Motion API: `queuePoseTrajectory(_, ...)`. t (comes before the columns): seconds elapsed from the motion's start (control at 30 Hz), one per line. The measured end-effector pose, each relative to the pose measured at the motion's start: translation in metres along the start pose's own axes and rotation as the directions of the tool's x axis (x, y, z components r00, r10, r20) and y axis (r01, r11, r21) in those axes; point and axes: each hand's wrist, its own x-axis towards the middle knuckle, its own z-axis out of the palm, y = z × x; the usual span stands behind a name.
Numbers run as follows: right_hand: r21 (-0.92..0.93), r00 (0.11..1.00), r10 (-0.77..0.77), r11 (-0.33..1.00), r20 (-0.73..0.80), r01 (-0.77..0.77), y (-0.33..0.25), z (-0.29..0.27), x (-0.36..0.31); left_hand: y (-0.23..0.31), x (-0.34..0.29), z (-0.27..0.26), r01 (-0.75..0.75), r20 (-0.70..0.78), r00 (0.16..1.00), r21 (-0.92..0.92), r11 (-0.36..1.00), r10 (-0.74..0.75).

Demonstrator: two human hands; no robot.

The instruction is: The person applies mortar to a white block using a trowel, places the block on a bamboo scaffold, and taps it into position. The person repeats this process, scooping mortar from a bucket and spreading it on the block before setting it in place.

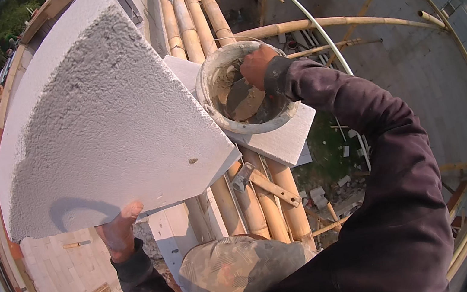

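My left hand (120,230) grips the lower edge of a large white lightweight concrete block (114,122), thumb on its near face. The block stands tilted, and rough grey mortar coats its upper part. On the right, my right hand (259,66) reaches into a mortar-smeared bucket (212,109), closed on what looks like a trowel (244,100). The blade lies against the wet mortar, while its handle is hidden in my fist. Under the bucket is another white block (281,138). A hammer (267,184) with a flat wooden handle lies just below, on bamboo poles.
Bamboo poles (213,8) run lengthwise beneath the bucket, forming a raised scaffold. A cross pole (342,20) and a thin pale pipe (311,17) extend right. Far below lies ground with rubble (320,196). A block wall (82,268) stands left, my clothed knee (234,268) near.
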Motion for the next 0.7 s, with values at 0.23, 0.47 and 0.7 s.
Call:
queuePoseTrajectory(0.23,-0.057,0.986,0.135,0.988,-0.099,-0.141,-0.001,-0.018,-0.023,-0.032,-0.009,-0.024,-0.028,0.005,1.0,0.151,0.988,0.028)
queuePoseTrajectory(0.47,-0.082,0.998,0.054,0.995,0.038,-0.051,-0.013,-0.006,-0.036,-0.037,-0.004,-0.017,-0.13,-0.026,0.991,0.006,0.991,0.13)
queuePoseTrajectory(0.7,0.096,0.984,0.003,0.995,0.177,-0.02,-0.003,-0.013,-0.046,-0.044,-0.003,-0.019,-0.156,0.04,0.987,0.076,0.985,0.154)
